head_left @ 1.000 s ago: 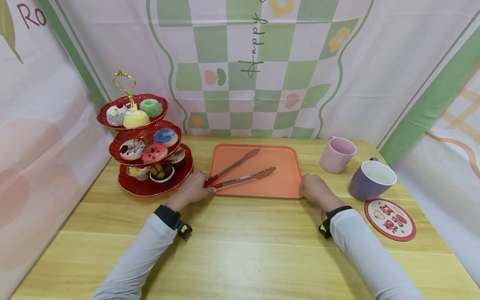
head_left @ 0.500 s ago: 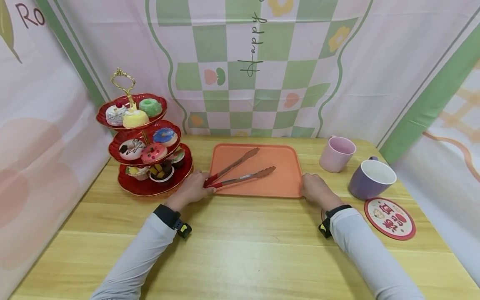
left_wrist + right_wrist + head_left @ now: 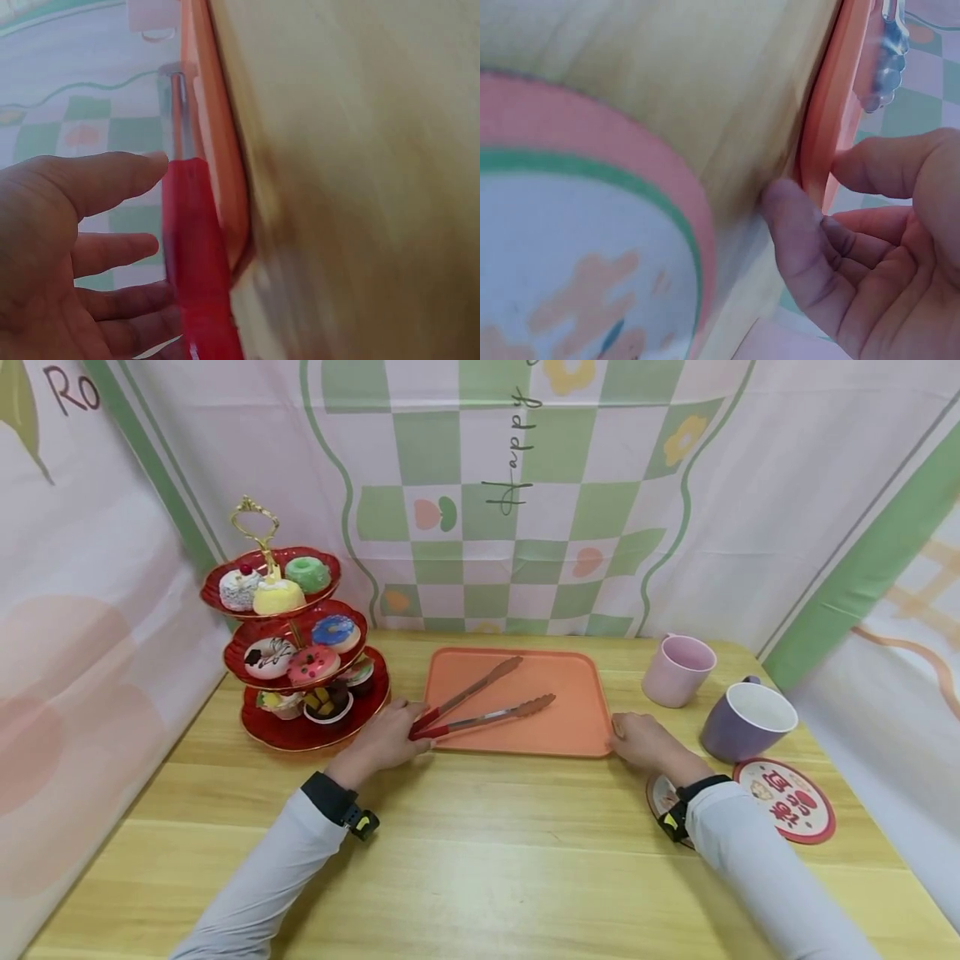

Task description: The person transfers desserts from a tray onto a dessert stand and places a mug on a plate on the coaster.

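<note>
Fingers (image 3: pixel 116 255) of the left hand (image 3: pixel 386 733): lying loosely spread and fairly straight, released rather than clenched, reaching to the red handle (image 3: pixel 196 232) of the tongs (image 3: pixel 495 717) with thumb and fingertips. Bending, on the right hand (image 3: pixel 647 743), beside the near right corner of the orange tray (image 3: pixel 566 718), facing its rim with thumb and forefinger; whether pinching or merely touching, cannot tell. Seeing the tongs lying splayed on the tray, with red ends jutting past its near left corner and scalloped tips pointing away to the right. Finding black bands (image 3: pixel 327 793) circling both wrists at the cuffs of the pale sleeves (image 3: pixel 273 860), and a patterned coaster (image 3: pixel 658 792) peeking out from under the right wrist. Noticing another, red-rimmed coaster (image 3: pixel 797 800) farther right, just before the purple mug (image 3: pixel 735 731), with the pink mug (image 3: pixel 671 678) standing behind that. Looking left, finding a three-tier red stand (image 3: pixel 277 735) bearing small cakes (image 3: pixel 279 598) on top, doughnuts (image 3: pixel 313 667) in the middle and cupcakes (image 3: pixel 327 705) below. Viewing all this on the wood-grain desk (image 3: pixel 480 860), with a green-and-white checked cloth (image 3: pixel 487 556) hanging behind.
</note>
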A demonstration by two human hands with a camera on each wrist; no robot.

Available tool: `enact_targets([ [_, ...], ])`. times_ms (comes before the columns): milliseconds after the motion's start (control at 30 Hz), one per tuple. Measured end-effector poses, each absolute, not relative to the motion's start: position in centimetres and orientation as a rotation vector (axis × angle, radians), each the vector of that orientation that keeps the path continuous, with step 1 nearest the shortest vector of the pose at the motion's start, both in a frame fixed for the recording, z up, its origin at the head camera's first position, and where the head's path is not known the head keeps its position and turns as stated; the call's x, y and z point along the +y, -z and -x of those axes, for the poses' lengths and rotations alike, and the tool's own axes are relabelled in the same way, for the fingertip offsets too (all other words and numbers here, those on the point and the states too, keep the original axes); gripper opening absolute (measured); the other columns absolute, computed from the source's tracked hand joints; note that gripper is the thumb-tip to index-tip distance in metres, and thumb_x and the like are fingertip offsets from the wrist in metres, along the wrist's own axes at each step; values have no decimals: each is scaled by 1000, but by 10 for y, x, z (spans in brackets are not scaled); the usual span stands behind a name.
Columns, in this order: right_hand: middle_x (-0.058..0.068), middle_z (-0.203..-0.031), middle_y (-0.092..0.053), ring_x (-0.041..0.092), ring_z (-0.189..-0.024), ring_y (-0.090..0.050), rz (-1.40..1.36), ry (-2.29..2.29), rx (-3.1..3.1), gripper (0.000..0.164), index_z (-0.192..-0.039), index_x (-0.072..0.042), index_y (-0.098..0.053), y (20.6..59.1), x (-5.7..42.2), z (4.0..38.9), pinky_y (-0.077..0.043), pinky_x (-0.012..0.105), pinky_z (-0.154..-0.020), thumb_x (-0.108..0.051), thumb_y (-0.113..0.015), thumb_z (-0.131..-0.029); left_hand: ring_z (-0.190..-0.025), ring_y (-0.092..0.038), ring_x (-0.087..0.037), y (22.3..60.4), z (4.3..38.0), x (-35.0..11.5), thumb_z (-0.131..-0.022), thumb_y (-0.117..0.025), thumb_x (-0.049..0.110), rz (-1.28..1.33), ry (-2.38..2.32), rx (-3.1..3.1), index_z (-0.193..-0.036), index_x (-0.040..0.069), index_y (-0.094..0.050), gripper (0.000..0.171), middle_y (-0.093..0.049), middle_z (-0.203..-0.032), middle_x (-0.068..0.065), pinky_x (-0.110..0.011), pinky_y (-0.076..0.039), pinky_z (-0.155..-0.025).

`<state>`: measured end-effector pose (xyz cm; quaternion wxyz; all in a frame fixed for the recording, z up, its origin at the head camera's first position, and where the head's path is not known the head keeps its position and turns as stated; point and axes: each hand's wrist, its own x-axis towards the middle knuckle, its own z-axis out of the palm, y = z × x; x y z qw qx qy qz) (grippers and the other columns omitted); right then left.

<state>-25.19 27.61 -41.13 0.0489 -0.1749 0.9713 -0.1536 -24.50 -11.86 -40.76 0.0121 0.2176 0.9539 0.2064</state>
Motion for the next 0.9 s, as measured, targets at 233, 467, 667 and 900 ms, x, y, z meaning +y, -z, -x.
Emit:
enact_targets([
  [233,22,-90,-62,37,-86,-59,605,447,2976,34,-111,14,-55,411,278,245,-44,51,-77,-11,-56,-89,-91,-51,-23,398,233,-118,-82,-73,29,-776,-659,2980,-125,3,-56,53,-53,-113,-13,-39,-46,-80],
  [467,14,-79,-57,32,-79,-56,645,386,2982,42,-112,19,-53,408,291,235,-45,47,-72,-10,-63,-83,-97,-51,-23,390,217,-114,-82,-72,27,-904,-655,2918,-124,6,-58,49,-53,-114,-10,-42,-43,-84],
  [667,24,-92,-60,31,-81,-57,614,402,2936,43,-113,18,-54,402,305,226,-44,46,-71,-9,-64,-81,-102,-53,-25,387,201,-115,-83,-71,29,-1006,-678,2875,-122,4,-59,47,-54,-118,-11,-45,-41,-88],
  [900,25,-96,-61,30,-82,-57,558,386,2873,46,-116,18,-52,401,324,216,-45,48,-73,-11,-66,-82,-108,-49,-25,384,181,-118,-82,-72,29,-1057,-659,2834,-123,6,-59,48,-53,-119,-11,-47,-40,-89],
])
